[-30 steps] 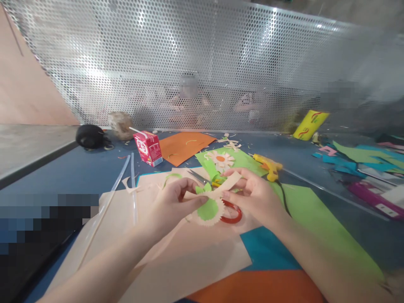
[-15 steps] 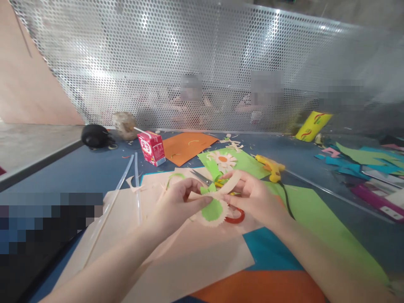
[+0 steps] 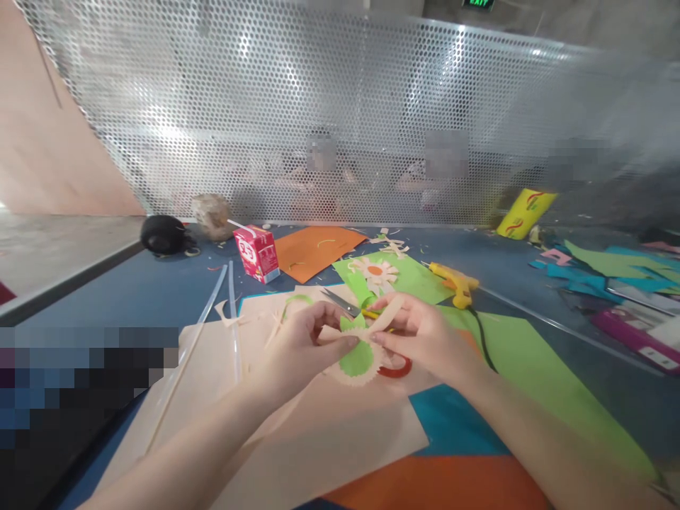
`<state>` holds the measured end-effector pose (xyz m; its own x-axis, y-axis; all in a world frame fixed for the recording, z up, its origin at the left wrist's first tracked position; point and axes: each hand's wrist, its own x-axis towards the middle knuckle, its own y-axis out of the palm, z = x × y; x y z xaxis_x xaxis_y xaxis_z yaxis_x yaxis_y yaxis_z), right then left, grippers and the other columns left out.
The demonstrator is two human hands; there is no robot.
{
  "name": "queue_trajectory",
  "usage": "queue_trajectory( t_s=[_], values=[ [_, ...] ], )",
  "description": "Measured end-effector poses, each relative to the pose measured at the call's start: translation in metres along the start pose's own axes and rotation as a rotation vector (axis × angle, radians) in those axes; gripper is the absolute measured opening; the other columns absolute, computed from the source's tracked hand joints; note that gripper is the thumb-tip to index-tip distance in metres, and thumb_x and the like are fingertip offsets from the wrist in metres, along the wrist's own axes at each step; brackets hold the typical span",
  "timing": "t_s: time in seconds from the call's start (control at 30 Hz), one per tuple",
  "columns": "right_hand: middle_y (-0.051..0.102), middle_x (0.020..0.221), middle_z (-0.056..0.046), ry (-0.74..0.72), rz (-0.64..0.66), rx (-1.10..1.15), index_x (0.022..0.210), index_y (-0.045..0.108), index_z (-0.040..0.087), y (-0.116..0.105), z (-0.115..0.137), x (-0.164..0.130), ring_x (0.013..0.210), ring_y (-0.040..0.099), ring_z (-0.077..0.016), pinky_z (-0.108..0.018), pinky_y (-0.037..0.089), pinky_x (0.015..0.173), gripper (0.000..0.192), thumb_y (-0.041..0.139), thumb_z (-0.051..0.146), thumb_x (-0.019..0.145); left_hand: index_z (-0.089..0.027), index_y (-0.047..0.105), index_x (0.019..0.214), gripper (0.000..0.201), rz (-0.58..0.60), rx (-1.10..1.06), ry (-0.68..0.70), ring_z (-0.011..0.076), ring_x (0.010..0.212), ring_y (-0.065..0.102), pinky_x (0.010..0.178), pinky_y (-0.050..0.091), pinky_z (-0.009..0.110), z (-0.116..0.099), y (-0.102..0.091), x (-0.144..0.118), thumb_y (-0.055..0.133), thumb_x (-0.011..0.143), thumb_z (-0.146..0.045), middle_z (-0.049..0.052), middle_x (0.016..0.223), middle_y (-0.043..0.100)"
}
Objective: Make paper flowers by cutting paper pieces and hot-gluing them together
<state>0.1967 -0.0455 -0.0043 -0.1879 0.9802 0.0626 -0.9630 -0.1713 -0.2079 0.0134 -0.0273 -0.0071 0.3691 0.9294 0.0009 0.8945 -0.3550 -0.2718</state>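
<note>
Between my two hands is a paper cutout (image 3: 357,360), a green centre with a pale zigzag-edged rim and a pale strip (image 3: 390,315) across its top. My left hand (image 3: 313,340) pinches its left side between thumb and fingers. My right hand (image 3: 417,329) grips the strip at the right, thumb below and fingers above. Just beyond the cutout lie scissors (image 3: 340,301) with yellow on the handle, partly hidden by my hands. A red ring-shaped handle (image 3: 397,366) shows under my right hand. Farther off, a pale paper flower (image 3: 375,269) with an orange centre rests on green paper.
A yellow glue gun (image 3: 457,280) with a black cord lies right of the flower. Behind left stand a pink drink carton (image 3: 256,253) and a black round object (image 3: 162,235). Clear sticks (image 3: 212,297) lie left. A perforated metal panel (image 3: 361,106) closes the back; coloured scraps (image 3: 579,275) lie right.
The view has tilted up slightly. Both hands keep their grip on the paper cutout, which has barely shifted; its zigzag rim shows a little more fully.
</note>
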Motion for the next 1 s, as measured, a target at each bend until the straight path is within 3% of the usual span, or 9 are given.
queue_trajectory(
  t_s=[0.1,0.23,0.4,0.6,0.7,0.8,0.87,0.93,1.0],
  values=[
    [0.063,0.094,-0.005,-0.014,0.027,0.037,0.090,0.056,0.020,0.000,-0.001,0.001,0.074,0.064,-0.0142,-0.022,0.052,0.057,0.021,0.063,0.021,0.070,-0.019,0.050,0.082,0.022,-0.016,0.007,0.054,0.0094,0.055,0.049,0.050,0.034,0.021,-0.001,0.001,-0.001,0.062,0.066,-0.028,-0.005,0.063,0.052],
    [0.062,0.099,-0.004,-0.014,0.016,0.068,0.089,0.056,0.020,0.001,-0.001,0.001,0.077,0.064,-0.0135,-0.022,0.052,0.059,0.022,0.063,0.018,0.068,-0.020,0.049,0.082,0.018,-0.010,0.039,0.048,0.0060,0.043,0.037,0.043,0.025,0.019,-0.001,0.001,-0.003,0.060,0.068,-0.025,-0.009,0.051,0.043],
    [0.061,0.101,-0.004,-0.014,0.036,0.116,0.089,0.055,0.020,0.001,-0.001,0.002,0.079,0.064,-0.0133,-0.022,0.052,0.062,0.022,0.062,0.015,0.069,-0.021,0.049,0.080,0.016,-0.029,0.103,0.056,0.0055,0.043,0.037,0.043,0.025,0.018,-0.003,0.001,-0.005,0.059,0.068,-0.023,-0.010,0.049,0.040],
    [0.061,0.099,-0.003,-0.069,0.029,0.081,0.087,0.055,0.022,0.003,0.001,0.001,0.078,0.064,-0.0137,-0.025,0.051,0.064,0.020,0.062,0.015,0.069,-0.021,0.048,0.080,0.012,-0.003,0.095,0.116,0.0073,0.052,0.049,0.048,0.036,0.020,-0.005,0.003,-0.005,0.056,0.072,-0.023,-0.004,0.069,0.054],
    [0.062,0.094,-0.002,-0.292,-0.051,-0.117,0.083,0.055,0.023,0.001,0.005,-0.005,0.081,0.062,-0.0137,-0.026,0.050,0.069,0.014,0.058,0.014,0.073,-0.021,0.051,0.077,0.004,-0.097,0.303,0.372,0.0122,0.068,0.056,0.058,0.042,0.024,-0.006,0.000,-0.008,0.053,0.075,-0.017,0.000,0.078,0.059],
    [0.065,0.086,0.000,-0.692,-0.054,-0.473,0.087,0.055,0.026,-0.004,0.010,-0.015,0.086,0.059,-0.0149,-0.029,0.047,0.076,0.018,0.055,0.011,0.077,-0.022,0.054,0.081,0.019,-0.104,0.561,0.802,0.0164,0.084,0.056,0.073,0.043,0.030,-0.006,-0.007,-0.014,0.049,0.075,-0.005,0.003,0.084,0.063],
    [0.068,0.087,0.000,-0.957,-0.040,-0.646,0.093,0.055,0.025,-0.007,0.013,-0.020,0.087,0.057,-0.0150,-0.030,0.046,0.078,0.021,0.054,0.010,0.078,-0.022,0.054,0.092,0.028,-0.061,0.626,1.028,0.0185,0.091,0.055,0.079,0.042,0.035,-0.007,-0.012,-0.019,0.049,0.073,-0.001,0.004,0.090,0.064],
    [0.069,0.090,-0.001,-1.187,-0.098,-0.717,0.094,0.056,0.020,-0.010,0.014,-0.024,0.088,0.057,-0.0147,-0.031,0.046,0.080,0.018,0.051,0.010,0.080,-0.017,0.056,0.095,0.026,-0.066,0.627,1.221,0.0197,0.092,0.054,0.077,0.043,0.036,-0.009,-0.015,-0.022,0.050,0.074,-0.002,0.007,0.092,0.064],
    [0.068,0.091,-0.003,-1.344,-0.177,-0.734,0.091,0.058,0.015,-0.010,0.012,-0.024,0.089,0.058,-0.0148,-0.031,0.047,0.081,0.015,0.049,0.009,0.081,-0.012,0.058,0.092,0.020,-0.072,0.605,1.314,0.0201,0.092,0.054,0.074,0.044,0.036,-0.012,-0.016,-0.023,0.050,0.076,-0.004,0.010,0.092,0.063]
  ],
)
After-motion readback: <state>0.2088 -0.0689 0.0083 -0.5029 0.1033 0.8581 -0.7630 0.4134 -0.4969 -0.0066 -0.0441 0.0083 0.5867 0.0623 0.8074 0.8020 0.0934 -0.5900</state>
